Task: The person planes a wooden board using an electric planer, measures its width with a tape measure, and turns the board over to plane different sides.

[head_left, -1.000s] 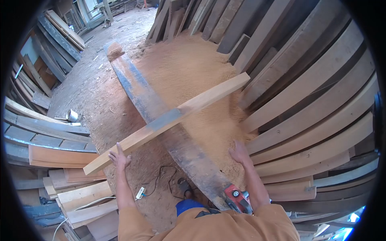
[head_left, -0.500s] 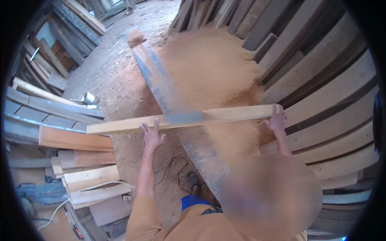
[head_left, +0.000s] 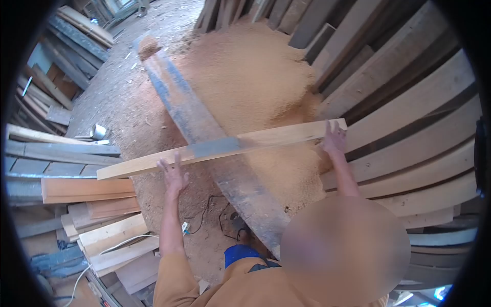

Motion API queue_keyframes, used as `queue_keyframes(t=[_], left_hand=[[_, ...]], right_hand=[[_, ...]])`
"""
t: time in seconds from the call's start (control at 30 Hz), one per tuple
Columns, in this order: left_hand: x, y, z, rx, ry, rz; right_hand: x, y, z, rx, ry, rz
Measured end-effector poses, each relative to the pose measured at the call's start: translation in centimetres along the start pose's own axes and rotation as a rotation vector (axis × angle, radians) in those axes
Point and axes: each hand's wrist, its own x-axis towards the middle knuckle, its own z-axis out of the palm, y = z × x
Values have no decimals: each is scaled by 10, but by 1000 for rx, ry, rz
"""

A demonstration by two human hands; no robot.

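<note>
A long, pale wooden plank (head_left: pixel 286 135) lies crosswise over a worn, blue-stained bench board (head_left: pixel 189 110). A grey patch covers part of the plank where the two cross. My left hand (head_left: pixel 175 178) is open, its fingers spread and touching the plank's near side left of the bench board; its thumb stands apart. At the plank's right end, my right hand (head_left: pixel 335 139) has its fingers over the near edge, with the thumb lower on the left.
Sawdust (head_left: pixel 245 71) is heaped behind and right of the bench board. Long boards (head_left: pixel 404 123) lean along the right. Stacked timber (head_left: pixel 87 189) lies on the left, near a metal can (head_left: pixel 97 132). A dark cable (head_left: pixel 207 210) runs over the ground near my legs.
The whole view has turned slightly and shifted, carrying plank and bench board leftward in the picture. My right hand sits slightly farther in from the plank's end. The plank still lies across the bench board.
</note>
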Motion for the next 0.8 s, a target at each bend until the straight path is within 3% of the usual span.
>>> queue_keyframes(t=[0.1,0.2,0.3,0.5,0.67,0.8], left_hand=[[-1,-8,2,-72,-24,-7],[1,-21,10,-57,-23,-12],[0,-27,16,-51,-33,-37],[2,-31,19,-30,-11,-68],[17,-36,27,-10,8,-81],[28,-33,14,30,-24,-108]], right_hand=[[1,-25,-36,6,-17,-89],[22,-31,-15,31,140,-152],[6,-41,-72,-34,28,-169],[27,-27,-52,-53,92,-314],[-19,-44,-106,-96,-31,-329],[-55,-33,-80,-10,-18,-368]])
